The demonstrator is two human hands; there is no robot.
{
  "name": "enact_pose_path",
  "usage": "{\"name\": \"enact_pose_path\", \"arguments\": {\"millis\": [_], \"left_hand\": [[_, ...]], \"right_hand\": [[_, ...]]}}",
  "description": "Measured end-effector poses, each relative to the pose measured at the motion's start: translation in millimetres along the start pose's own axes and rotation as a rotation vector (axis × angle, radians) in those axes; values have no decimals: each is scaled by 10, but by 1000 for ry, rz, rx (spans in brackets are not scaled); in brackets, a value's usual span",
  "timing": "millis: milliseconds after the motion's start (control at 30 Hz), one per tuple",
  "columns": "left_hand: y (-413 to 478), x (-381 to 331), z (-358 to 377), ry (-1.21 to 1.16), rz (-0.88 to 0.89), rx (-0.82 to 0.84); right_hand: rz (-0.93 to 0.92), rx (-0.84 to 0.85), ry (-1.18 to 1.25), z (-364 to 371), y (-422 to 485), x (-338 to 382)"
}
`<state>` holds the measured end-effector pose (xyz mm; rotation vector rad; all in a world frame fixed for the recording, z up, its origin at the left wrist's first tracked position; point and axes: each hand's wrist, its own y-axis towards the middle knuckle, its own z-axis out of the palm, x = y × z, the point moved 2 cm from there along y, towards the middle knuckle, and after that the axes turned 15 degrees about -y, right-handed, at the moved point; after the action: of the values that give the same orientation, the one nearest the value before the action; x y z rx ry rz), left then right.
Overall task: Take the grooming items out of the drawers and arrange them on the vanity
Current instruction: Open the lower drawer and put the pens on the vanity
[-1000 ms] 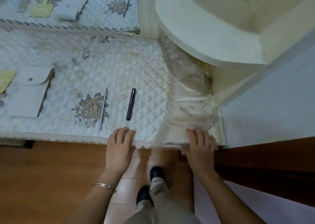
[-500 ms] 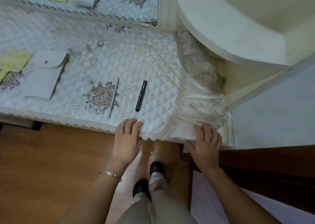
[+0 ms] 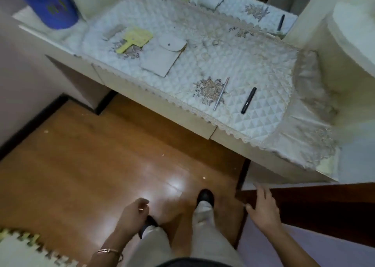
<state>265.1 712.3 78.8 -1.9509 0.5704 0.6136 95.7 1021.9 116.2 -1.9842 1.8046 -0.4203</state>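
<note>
Both hands hang over the wooden floor (image 3: 85, 165), clear of the bench (image 3: 162, 106): the left hand (image 3: 133, 216) is loosely curled and holds nothing, and the right hand (image 3: 263, 207) has its fingers spread. On the quilted cloth (image 3: 243, 59) a slim silver stick (image 3: 221, 94) and a black pen (image 3: 248, 100) lie side by side near the front edge, with a white pouch (image 3: 162, 61) and a yellow paddle-shaped item (image 3: 136, 39) further left

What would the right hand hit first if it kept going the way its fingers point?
Probably the vanity's pale front panel, just below the hanging lace cloth; the right hand points up at it, though depth is unclear.
</note>
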Motion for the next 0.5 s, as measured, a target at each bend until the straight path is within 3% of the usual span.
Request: {"name": "enact_pose_path", "arguments": {"millis": [133,233,500], "left_hand": [[-427,1055,-533,-124,-223,-54],[-754,1658,-912,-230,-390,-105],[-1264,2373,-1362,-719,-592,-357]], "right_hand": [[-72,249,189,420,-549,889],[-168,410,187,568,-860,1515],[-256,486,216,502,-817,2743]]}}
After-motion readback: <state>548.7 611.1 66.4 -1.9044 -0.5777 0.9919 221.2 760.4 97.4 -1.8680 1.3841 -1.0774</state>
